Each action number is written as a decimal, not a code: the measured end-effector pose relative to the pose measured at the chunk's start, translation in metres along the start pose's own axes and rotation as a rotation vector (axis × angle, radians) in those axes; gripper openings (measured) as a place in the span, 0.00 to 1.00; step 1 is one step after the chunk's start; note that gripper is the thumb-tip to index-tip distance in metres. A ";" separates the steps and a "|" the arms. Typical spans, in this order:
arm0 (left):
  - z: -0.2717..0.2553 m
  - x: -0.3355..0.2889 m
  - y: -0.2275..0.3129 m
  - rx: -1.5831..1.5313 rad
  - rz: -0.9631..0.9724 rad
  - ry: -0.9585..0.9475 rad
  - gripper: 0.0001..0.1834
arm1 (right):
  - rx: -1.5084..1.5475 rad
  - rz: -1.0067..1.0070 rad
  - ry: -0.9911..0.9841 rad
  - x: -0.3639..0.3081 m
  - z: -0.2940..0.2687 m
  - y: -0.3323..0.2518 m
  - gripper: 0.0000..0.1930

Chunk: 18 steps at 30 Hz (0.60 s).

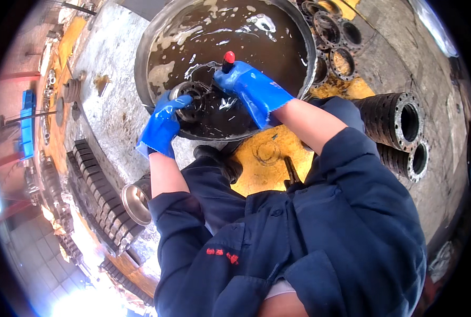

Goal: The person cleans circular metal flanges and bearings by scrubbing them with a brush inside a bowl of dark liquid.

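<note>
Both hands wear blue rubber gloves over a large round metal tub (142,63) of murky brown liquid. My left hand (162,122) is closed on the left side of a dark, wet, round metal part (196,110) with an open middle and holes around it. It is tilted at the tub's near side, by the liquid's surface. Just right of it, my right hand (252,94) is wrapped round a tool handle (228,59), black with a red end that sticks up past the thumb. The tool's working end is hidden below the glove.
Several flanged metal rings (328,29) lie beyond the tub's right side. Stacks of dark flanges (386,121) stand at my right. On the left are a row of dark metal blocks (101,193), a shiny metal cup-shaped part (136,204) and a blue bin (28,124).
</note>
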<state>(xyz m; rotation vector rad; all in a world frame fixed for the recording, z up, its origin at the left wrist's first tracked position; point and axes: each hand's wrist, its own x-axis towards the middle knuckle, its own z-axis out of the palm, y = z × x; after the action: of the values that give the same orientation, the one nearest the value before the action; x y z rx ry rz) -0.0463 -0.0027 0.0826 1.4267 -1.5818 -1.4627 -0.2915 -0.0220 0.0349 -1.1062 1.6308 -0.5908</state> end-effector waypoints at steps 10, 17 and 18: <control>0.018 0.013 -0.006 -0.173 -0.074 0.010 0.28 | 0.383 -0.410 -0.158 -0.078 -0.056 -0.051 0.19; 0.027 0.001 0.027 -0.322 0.007 0.127 0.30 | 0.676 -0.359 -0.094 -0.037 -0.071 0.000 0.20; 0.023 0.005 0.022 -0.389 -0.006 0.139 0.30 | 0.729 -0.258 -0.047 -0.048 -0.069 -0.001 0.18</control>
<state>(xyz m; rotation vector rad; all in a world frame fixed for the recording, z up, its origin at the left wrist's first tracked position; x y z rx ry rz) -0.0751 -0.0025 0.0957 1.2732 -1.1335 -1.5362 -0.3534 0.0099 0.0822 -0.7661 1.0816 -1.2007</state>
